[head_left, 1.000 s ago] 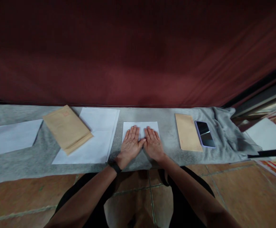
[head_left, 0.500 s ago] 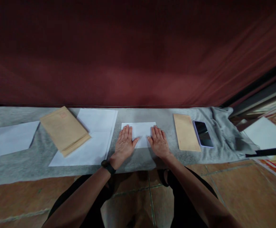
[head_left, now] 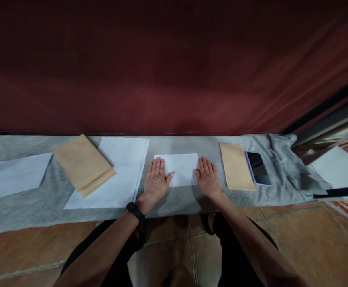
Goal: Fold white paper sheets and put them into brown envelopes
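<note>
A small white sheet of paper point(head_left: 182, 169), apparently folded, lies flat on the grey cloth in front of me. Over its left edge rests my left hand point(head_left: 156, 177), palm down, fingers straight and the thumb pointing inward on the paper. My right hand point(head_left: 207, 177) lies flat at the paper's right edge, its thumb tip near that edge. Neither hand grips anything. To the right is a single brown envelope point(head_left: 236, 166). On the left, a stack of brown envelopes point(head_left: 84, 163) sits askew on larger white sheets point(head_left: 122, 153).
A phone point(head_left: 258, 168) in a pale purple case lies right of the single envelope. Another white sheet point(head_left: 15, 175) is at the far left. Grey cloth point(head_left: 174, 205) covers the narrow bench, backed by a dark red surface point(head_left: 174, 79). The cloth bunches at the right end.
My right hand has slid rightward from on top of the small paper to its right edge, uncovering more of it. My left hand stays almost in place.
</note>
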Demonstrator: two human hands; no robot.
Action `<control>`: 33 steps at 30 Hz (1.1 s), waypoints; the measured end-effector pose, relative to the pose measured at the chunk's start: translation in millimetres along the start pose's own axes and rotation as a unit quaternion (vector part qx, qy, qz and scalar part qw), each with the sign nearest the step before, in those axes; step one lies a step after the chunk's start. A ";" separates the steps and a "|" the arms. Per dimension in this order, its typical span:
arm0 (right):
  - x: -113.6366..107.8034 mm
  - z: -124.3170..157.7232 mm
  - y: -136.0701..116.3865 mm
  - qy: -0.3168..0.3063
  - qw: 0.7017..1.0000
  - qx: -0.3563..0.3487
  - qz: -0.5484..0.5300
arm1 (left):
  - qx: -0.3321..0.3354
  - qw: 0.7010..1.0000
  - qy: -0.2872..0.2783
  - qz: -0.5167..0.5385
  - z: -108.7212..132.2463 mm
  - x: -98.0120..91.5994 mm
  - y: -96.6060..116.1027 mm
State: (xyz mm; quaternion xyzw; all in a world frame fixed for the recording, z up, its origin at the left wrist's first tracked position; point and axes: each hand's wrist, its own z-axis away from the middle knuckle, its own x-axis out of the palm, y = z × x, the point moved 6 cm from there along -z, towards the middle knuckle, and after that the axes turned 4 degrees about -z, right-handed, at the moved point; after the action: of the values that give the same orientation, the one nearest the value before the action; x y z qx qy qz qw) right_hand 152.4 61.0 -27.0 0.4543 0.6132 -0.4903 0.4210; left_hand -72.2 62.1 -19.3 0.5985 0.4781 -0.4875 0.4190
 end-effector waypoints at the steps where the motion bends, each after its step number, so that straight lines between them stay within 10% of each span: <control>1: -2.1 -1.5 0.5 0.001 1.000 0.003 -0.007 | 0.000 1.000 0.003 0.003 0.0 -1.6 0.8; 14: 12.2 -17.5 -71.0 -0.059 0.978 -0.107 -0.168 | 0.090 0.991 -0.041 0.088 -12.6 7.9 43.3; 33: 17.4 -36.8 -65.1 -0.024 0.997 -0.059 -0.046 | 0.067 0.996 -0.032 0.046 -38.5 6.5 31.6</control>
State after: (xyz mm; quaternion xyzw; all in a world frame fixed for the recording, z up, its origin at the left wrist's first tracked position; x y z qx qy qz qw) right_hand 82.6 92.8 -23.4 0.3879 0.6510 -0.4828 0.4388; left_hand -33.6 94.4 -17.9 0.6308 0.4028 -0.5173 0.4149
